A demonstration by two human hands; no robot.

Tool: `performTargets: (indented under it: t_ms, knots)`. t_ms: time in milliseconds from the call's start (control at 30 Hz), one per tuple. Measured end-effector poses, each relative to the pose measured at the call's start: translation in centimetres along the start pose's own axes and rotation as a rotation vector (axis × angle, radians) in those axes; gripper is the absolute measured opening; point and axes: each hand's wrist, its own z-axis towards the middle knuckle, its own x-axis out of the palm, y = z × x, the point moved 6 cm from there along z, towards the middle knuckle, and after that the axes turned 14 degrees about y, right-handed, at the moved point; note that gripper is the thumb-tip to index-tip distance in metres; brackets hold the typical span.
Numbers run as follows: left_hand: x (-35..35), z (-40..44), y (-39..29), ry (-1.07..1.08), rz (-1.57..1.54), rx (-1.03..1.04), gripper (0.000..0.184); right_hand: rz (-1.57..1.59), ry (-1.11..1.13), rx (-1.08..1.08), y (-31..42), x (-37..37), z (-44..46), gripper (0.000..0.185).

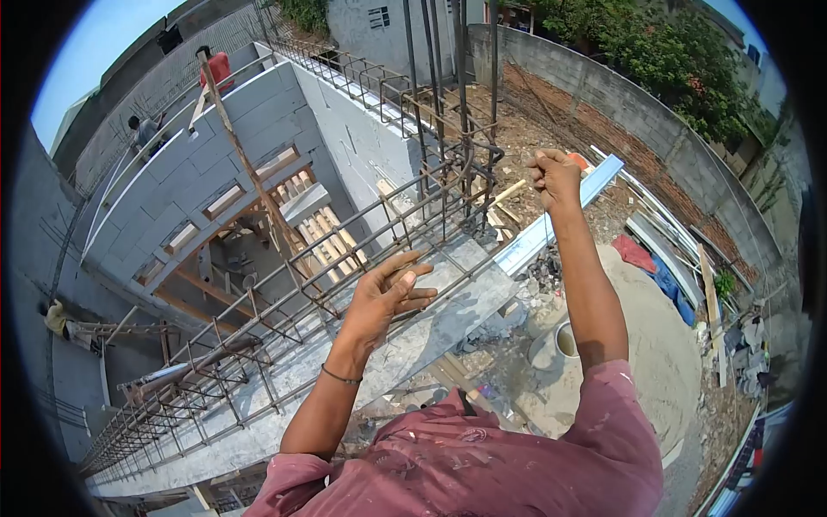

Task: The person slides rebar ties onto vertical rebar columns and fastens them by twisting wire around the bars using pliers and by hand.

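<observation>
My left hand is over the wall top with its fingers apart and nothing visible in them. Just beside it runs a long rebar cage, with bars and stirrups along the grey wall top. My right hand is raised further right, its fingers curled and pinched together; whatever they may hold is too small to make out. To its left, upright column bars rise from the corner where the cages meet. Below the right wrist lies a long pale-blue channel or plank.
Far below are a sand heap, a bucket and blue and red cloths. A wooden pole leans inside the block-walled room. Two people work at the far wall; another is at the left edge.
</observation>
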Motion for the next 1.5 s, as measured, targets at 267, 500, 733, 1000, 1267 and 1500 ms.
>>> performTargets:
  t_ms: [267, 500, 733, 1000, 1267, 1500]
  knots:
    - [-2.6, -4.3, 1.6, -0.097, 0.023, -0.021, 0.052, 0.148, -0.033, 0.036, -3.0, 2.9, 6.3, 0.006]
    - [-5.0, -7.5, 3.7, -0.235, -0.022, -0.034, 0.041, 0.422, 0.187, 0.184, -4.4, 2.0, 7.0, 0.012]
    - [-4.8, -7.2, 5.2, -0.197, -0.061, -0.047, 0.042, 0.620, 0.313, 0.389, -4.3, 0.5, 5.6, 0.014]
    - [-3.0, -6.1, 5.7, -0.166, -0.045, -0.082, 0.040, 0.461, 0.250, 0.407, -2.6, 0.3, 2.9, 0.019]
    - [1.6, 3.8, 0.4, 0.078, 0.063, -0.072, 0.039, -0.012, 0.429, 0.410, 0.9, 0.4, 4.3, 0.018]
    - [6.4, 15.7, -9.6, -0.103, 1.644, 0.465, 0.037, -0.253, 0.502, 0.436, 4.2, -2.6, 7.7, 0.018]
